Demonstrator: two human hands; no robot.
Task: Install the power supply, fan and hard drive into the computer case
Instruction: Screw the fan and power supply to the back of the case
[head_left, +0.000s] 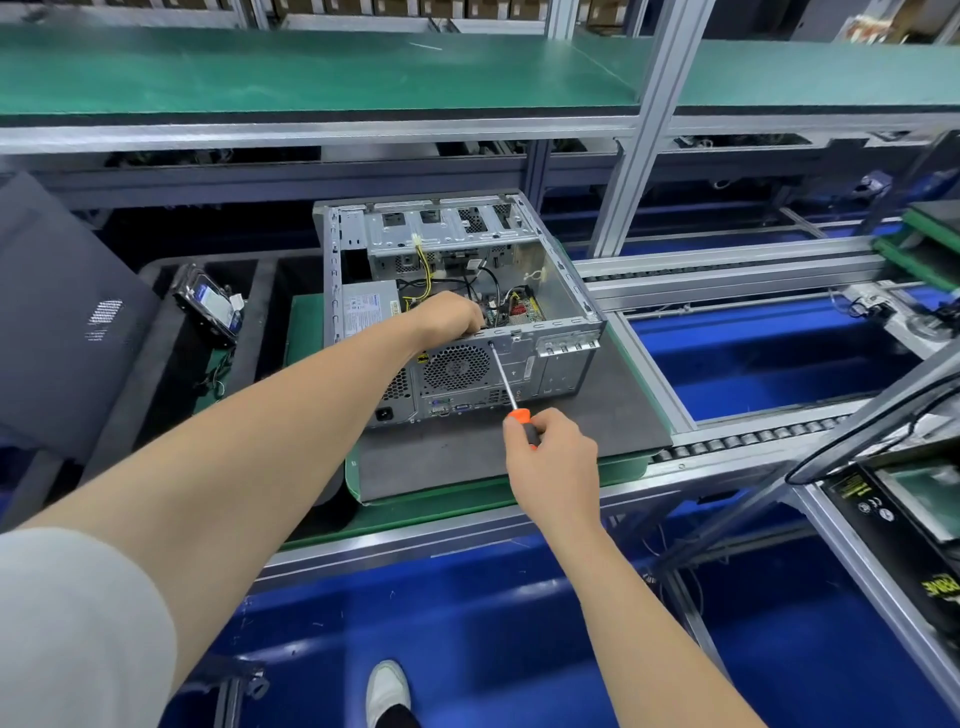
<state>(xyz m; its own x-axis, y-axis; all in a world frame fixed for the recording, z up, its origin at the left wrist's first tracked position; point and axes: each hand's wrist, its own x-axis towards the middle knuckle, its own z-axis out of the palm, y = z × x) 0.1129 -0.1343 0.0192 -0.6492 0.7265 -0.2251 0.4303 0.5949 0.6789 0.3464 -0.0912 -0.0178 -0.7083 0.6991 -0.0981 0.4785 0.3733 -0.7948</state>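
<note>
Right hand (550, 457) grip wrapped round screwdriver (506, 382) handle, tip on fan (456, 368) screw at case (566, 358) rear, left hand (447, 314) inside case, grip hidden, cannot tell; keep shaft square, press firmly, brace fan inside

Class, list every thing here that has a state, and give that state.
Computer case, open, on its side.
Power supply, seated inside the case.
Fan, behind the rear grille.
Hard drive, outside the case.
Screwdriver, tip against the rear panel.
Right hand, grips the screwdriver.
Left hand, inside the case.
</note>
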